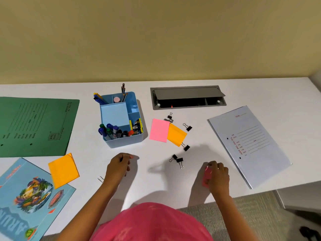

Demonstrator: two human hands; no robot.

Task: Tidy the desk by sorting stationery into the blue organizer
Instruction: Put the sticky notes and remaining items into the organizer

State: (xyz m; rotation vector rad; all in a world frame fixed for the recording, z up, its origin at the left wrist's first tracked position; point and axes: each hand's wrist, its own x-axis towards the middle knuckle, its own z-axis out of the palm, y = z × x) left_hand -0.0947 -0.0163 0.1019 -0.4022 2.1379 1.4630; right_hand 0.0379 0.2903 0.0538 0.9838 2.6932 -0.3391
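The blue organizer (137, 136) stands mid-desk, with pens, markers, pencils and clips in its compartments. To its right lie a pink sticky pad (159, 130) and an orange sticky pad (176, 134), with several black binder clips (178, 160) scattered around them. My left hand (119, 165) hovers in front of the organizer, fingers curled around something small and dark. A clear clip (100, 179) lies by its wrist. My right hand (218, 174) grips a small pink pad (206, 176) near the desk's front edge.
A green folder (34, 126) lies at the left, with a second orange pad (63, 170) and a blue picture-cover book (29, 197) below it. A white file (248, 145) lies at the right. A grey cable hatch (187, 98) is open at the back.
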